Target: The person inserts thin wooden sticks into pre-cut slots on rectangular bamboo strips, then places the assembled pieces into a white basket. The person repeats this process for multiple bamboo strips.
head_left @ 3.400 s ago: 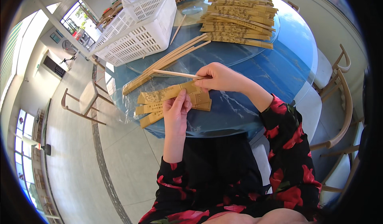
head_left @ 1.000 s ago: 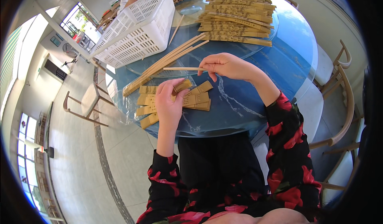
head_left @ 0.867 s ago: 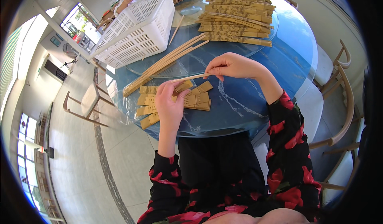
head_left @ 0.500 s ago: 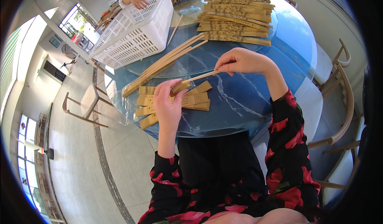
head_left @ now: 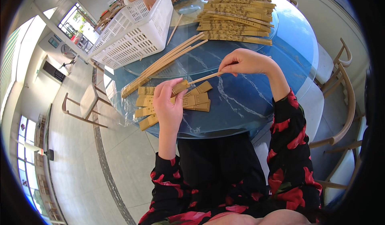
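Observation:
My left hand [head_left: 167, 102] is closed on a gold-brown paper chopstick sleeve [head_left: 181, 87], its fingers pinching it near the open end. Between thumb and fingertips, my right hand [head_left: 245, 62] grips the far end of a pale wooden chopstick [head_left: 205, 78]. The chopstick's other end meets the sleeve's mouth; whether one or two sticks are held I cannot tell. Below my left hand several flat paper sleeves [head_left: 198, 100] lie fanned on the blue table, partly hidden by that hand. Long loose chopsticks [head_left: 174, 56] lie slantwise just beyond.
A large pile of gold sleeves [head_left: 236, 18] sits at the far right of the round blue marbled table [head_left: 248, 104]. A white slotted basket [head_left: 136, 40] stands at the far left, another person's hand [head_left: 148, 0] inside its rim. Wooden chairs [head_left: 345, 108] flank the table.
The chopstick and my right hand have shifted slightly right, and more of the sleeve shows in my left hand. The other person's hand has moved right and down into the basket.

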`<state>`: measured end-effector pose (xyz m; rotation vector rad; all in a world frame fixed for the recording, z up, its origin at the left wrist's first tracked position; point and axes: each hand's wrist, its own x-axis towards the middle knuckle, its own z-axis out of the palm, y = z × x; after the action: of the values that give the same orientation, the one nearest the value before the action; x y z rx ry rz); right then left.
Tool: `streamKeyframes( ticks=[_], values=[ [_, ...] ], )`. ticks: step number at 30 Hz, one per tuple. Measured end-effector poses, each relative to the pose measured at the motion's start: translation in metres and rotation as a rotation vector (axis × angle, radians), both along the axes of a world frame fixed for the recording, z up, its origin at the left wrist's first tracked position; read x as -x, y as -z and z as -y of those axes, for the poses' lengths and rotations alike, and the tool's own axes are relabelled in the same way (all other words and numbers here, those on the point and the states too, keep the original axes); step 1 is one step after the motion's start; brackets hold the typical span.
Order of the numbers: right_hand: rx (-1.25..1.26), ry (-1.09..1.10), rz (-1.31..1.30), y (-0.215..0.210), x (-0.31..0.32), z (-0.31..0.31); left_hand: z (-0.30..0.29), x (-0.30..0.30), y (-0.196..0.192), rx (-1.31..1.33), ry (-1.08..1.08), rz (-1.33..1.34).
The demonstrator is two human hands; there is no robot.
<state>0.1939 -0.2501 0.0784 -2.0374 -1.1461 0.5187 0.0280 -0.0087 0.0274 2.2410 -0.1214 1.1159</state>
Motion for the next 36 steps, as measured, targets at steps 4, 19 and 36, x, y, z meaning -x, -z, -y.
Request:
streamKeyframes(
  ticks=[4,19,36],
  values=[
    [-0.007,-0.004,-0.009,0.000,0.003,-0.001,0.000,0.001,0.000,-0.024,-0.015,-0.034],
    [-0.247,0.028,-0.057,0.016,0.043,-0.050,0.014,0.000,0.004,-0.095,0.122,-0.126],
    [-0.264,-0.021,-0.188,0.022,0.038,-0.048,0.003,-0.001,0.002,-0.136,0.101,-0.077]
  ],
)
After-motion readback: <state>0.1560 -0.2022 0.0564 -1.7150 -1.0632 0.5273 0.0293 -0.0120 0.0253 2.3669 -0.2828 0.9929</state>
